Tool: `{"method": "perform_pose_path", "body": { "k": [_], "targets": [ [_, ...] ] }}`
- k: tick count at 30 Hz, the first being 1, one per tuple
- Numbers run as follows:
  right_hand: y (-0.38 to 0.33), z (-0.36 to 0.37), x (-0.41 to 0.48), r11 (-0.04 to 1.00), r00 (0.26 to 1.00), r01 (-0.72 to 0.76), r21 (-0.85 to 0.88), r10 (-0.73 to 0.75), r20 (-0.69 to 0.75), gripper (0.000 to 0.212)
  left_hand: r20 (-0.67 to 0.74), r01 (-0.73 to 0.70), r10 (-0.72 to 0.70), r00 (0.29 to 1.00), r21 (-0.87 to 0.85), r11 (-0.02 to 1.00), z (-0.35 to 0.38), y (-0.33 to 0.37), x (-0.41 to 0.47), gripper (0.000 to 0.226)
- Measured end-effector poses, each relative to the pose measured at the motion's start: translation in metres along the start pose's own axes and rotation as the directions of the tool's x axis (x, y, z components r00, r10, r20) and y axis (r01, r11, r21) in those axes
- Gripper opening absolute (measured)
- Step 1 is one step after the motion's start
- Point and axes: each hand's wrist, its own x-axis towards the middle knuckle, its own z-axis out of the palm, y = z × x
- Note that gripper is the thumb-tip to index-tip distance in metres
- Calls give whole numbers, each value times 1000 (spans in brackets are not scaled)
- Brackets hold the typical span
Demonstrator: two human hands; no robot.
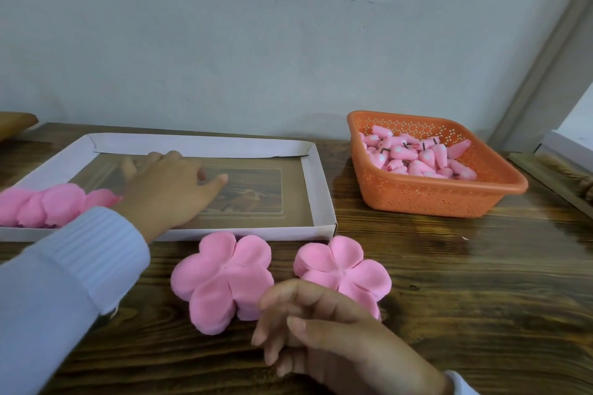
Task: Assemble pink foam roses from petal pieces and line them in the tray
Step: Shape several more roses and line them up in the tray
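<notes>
A shallow white cardboard tray lies on the wooden table. Pink foam roses sit at its left end. My left hand reaches into the tray just right of them, fingers spread and relaxed, holding nothing. Two stacks of pink five-lobed petal pieces lie in front of the tray: the left stack and the right stack. My right hand hovers low in front of the stacks, fingers loosely curled and holding nothing. An orange perforated basket at the right holds several pink foam buds.
A grey wall stands right behind the table. A wooden object shows at the far left edge. A board with a rope-like piece lies at the far right. Bare wood stretches in front of the basket.
</notes>
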Motion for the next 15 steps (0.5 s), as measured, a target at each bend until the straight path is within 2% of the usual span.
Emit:
{"method": "perform_pose_path", "body": {
  "k": [2,4,7,10,12,13,15],
  "targets": [
    [0,-1,0,1000,1000,10,2,-10,-1,23,-58,-75,66,996,-182,980,-13,13,-22,31],
    [1,-1,0,1000,1000,15,3,-15,-6,23,-88,-163,140,986,-366,916,-20,23,-48,25],
    [2,-1,0,1000,1000,16,13,-16,14,24,-119,-268,250,961,-626,732,-22,37,-82,23],
    [0,0,0,998,999,43,37,-42,-16,28,-226,-360,288,930,-710,605,-6,52,-104,12],
    [-3,4,2,994,986,93,64,-83,-145,30,-253,-356,254,933,-745,564,9,58,-113,4],
    [-6,6,1,990,964,118,74,-96,-246,29,-248,-334,229,941,-778,532,16,60,-116,11],
    [-15,3,-2,987,877,159,9,-137,-461,21,-228,-301,205,952,-823,482,29,61,-119,23]
  ]
}}
